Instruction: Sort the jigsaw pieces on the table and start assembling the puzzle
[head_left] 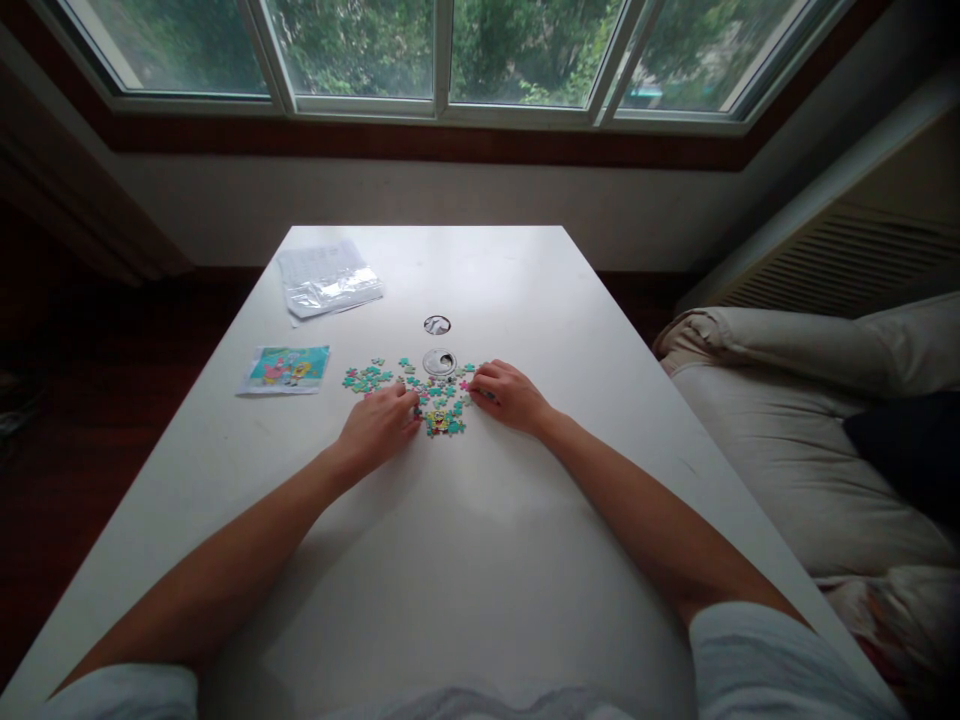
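Loose jigsaw puzzle pieces point(369, 379), mostly teal with some pink, lie spread on the white table. A small joined section of the puzzle point(444, 421) with a yellow figure sits at the near edge of the spread. My left hand point(381, 422) rests at its left side, fingers curled and close together by the pieces. On the right, my right hand point(508, 394) has its fingertips bent together at the edge of the spread. Whatever either hand pinches is hidden or too small to make out.
A picture card point(289, 370) of cartoon figures lies to the left. Behind it is a clear plastic packet point(330, 278) with papers. Two round items, one dark-rimmed point(437, 325) and one pale point(439, 362), lie beyond the pieces. A sofa point(795, 420) stands at right.
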